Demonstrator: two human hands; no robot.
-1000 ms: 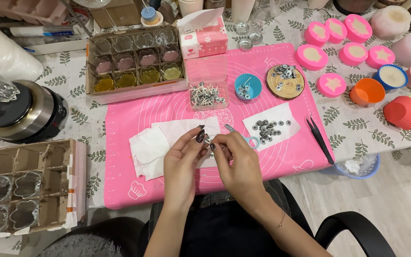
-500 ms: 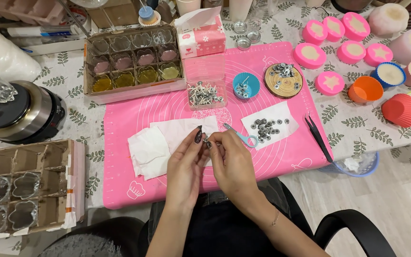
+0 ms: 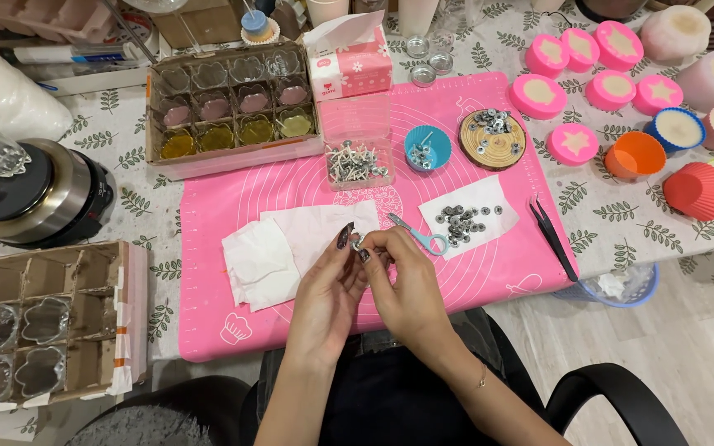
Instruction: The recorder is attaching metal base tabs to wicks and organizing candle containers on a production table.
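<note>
Centre frame, above the pink mat (image 3: 233,206): left hand (image 3: 328,285) & right hand (image 3: 402,285) both pinch one tiny metal wick tab (image 3: 357,244) btwn fingertips; looks light, stiff, slippery, easily dropped; best nipped at its rim; scissors (image 3: 419,235) lie just right.

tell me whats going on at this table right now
A seated person holds a tiny metal wick piece between the fingertips of the left hand and right hand, just above the pink silicone mat. White tissues lie under the hands, and small scissors beside them. More metal tabs sit on a paper sheet, a wooden disc and in a blue cup. Filled pink moulds stand to the right, black tweezers at the mat's edge.
</note>
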